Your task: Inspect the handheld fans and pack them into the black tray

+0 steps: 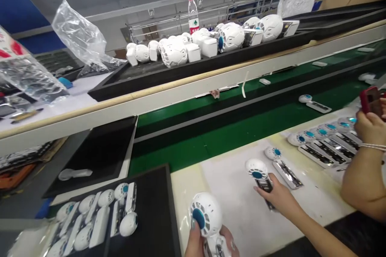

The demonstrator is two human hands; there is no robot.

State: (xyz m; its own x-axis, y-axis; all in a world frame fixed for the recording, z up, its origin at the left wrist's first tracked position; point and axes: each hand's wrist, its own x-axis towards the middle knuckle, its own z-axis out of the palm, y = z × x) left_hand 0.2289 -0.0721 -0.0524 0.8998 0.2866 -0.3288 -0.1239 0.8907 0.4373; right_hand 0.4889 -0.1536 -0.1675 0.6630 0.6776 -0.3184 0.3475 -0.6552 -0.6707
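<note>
The left hand (196, 245) is wrapped around the neck of a white fan (206, 213), thumb pressed on its blue centre, holding it upright at the near edge of the pale mat (229, 192). The right hand (279, 196) lies flat on that mat further along, fingers closed over the dark handle of a second fan (258, 172) that rests face-up.

Beside the second fan lies another half-built one (279, 160), its handle open. Beyond it, along the same mat, a row of open fans (324, 136) waits — heads on, handles not yet closed. A co-worker's hand (369, 126) is raised over the far end of that row, holding a small red thing (370, 98). On the other side of the mat, a black tray (157, 209) holds a cluster of white shells (99, 219); much of the tray is bare. So a good deal looks unfinished, judging by the open handles.

Past the mat runs the green belt (241, 128), carrying a few scattered pieces and otherwise open. The mat between the two held fans is bare — fair room there. The raised shelf (181, 72) of finished white fans stands beyond the belt.
</note>
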